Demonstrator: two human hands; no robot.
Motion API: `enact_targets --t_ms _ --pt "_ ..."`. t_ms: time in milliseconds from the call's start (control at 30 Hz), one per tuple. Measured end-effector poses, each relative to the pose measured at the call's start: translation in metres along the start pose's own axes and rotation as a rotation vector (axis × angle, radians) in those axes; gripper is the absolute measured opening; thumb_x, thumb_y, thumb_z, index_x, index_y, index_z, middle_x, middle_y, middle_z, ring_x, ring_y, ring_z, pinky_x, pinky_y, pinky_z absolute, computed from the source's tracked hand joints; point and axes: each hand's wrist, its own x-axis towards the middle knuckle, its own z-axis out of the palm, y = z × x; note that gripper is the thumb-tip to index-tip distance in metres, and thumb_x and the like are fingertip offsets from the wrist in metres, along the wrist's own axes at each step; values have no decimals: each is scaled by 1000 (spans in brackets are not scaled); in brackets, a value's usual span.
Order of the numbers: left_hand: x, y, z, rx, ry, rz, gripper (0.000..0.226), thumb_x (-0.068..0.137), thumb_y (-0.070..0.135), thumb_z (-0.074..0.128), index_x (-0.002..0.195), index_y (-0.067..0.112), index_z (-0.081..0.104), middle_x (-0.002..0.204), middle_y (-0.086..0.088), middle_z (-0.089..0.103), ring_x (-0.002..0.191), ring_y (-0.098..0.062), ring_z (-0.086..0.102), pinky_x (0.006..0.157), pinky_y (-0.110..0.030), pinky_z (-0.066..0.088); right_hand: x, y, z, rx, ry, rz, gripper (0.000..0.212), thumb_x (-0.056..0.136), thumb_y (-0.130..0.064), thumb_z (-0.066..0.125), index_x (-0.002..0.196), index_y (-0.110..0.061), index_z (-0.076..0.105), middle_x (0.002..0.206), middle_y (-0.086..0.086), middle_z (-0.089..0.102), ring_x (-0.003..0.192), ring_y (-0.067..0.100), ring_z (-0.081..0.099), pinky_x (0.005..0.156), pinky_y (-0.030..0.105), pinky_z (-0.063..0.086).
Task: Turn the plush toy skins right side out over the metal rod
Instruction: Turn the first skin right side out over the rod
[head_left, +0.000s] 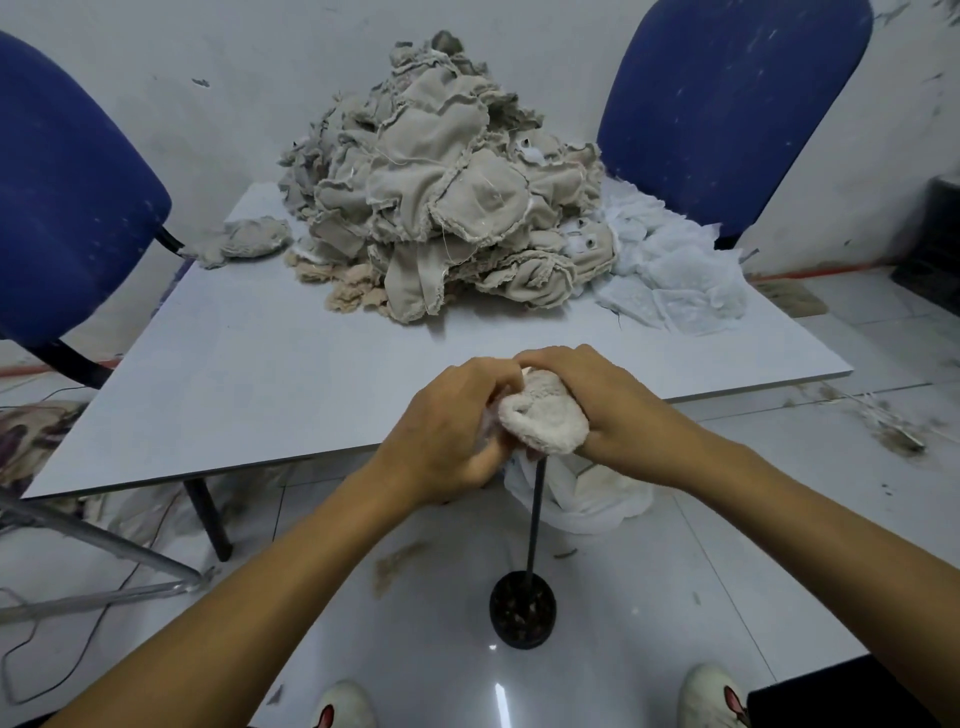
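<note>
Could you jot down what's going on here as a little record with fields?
activity: turning a plush skin over the metal rod
left hand: grips the skin's left side
right hand: grips its right side
rod: upright in a round black base on the floor
table: heap of beige skins, white fabric pieces
seating: two blue chairs

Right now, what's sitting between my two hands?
In the head view, a fluffy cream plush skin sits atop the metal rod, gripped by the left hand and right hand.
</note>
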Motion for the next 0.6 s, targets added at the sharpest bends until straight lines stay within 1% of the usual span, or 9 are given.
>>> enact_targets --t_ms 100,167,267,333,400,467,500,533,600 --pt "-1 0 -1 154 -32 126 26 76 0 66 99 7 57 83 -12 59 71 -26 48 60 -39 41 -3 9 -16 25 -22 54 78 78 -20 82 139 -42 38 117 -4 62 87 -3 57 77 13 45" --pt "-5 -2 -1 198 -53 167 11 81 0 56 89 -1 63 78 -14 58 67 -29 48 55 -40 41 -4 11 -25 170 56 88 80 74 -12 85 134 -47 44 110 -10 69 83 -4 64 73 9 46" --pt "-12 -2 2 164 -134 121 20 82 3 46 87 -4 64 79 -14 56 68 -28 48 53 -42 44 -4 10 -27 324 140 48 71 74 -2 83 131 -33 53 105 -12 74 100 8 69 82 16 52" --pt "-10 0 0 128 -164 98 26 80 4 44 90 -5 66 86 -15 59 76 -29 53 60 -41 47 -4 8 -27 349 166 38 63 74 3 80 126 -24 58 106 -8 74 103 10 69 84 20 53" --pt "-2 5 -2 54 -68 21 30 79 11 43 86 -3 69 91 -14 61 83 -30 56 69 -37 47 -5 9 -28 332 219 33 51 73 3 81 117 -17 63 106 -7 73 105 9 68 86 26 54" --pt "9 12 -6 -83 138 -142 32 84 23 44 80 1 66 94 -8 59 87 -23 56 75 -26 45 -4 12 -31 331 275 34 41 73 -7 85 109 -14 66 104 -5 71 102 12 67 88 36 55" --pt "14 16 -7 -148 189 -201 32 87 30 46 85 4 63 96 -5 56 88 -19 56 75 -21 44 -3 13 -32 336 295 39 40 73 -13 86 107 -13 66 103 -3 70 99 15 67 88 41 55" --pt "19 20 -7 -187 160 -245 32 90 38 49 95 9 61 99 -1 55 90 -15 55 75 -18 44 -2 12 -32 338 304 39 39 72 -16 86 106 -13 66 103 -3 69 97 17 67 87 44 54" --pt "23 27 -4 -134 -47 -295 44 93 50 57 124 19 52 113 4 51 98 -8 52 80 -18 45 -1 10 -30 324 294 23 39 73 -16 86 105 -15 65 102 -4 68 96 18 68 86 45 55"
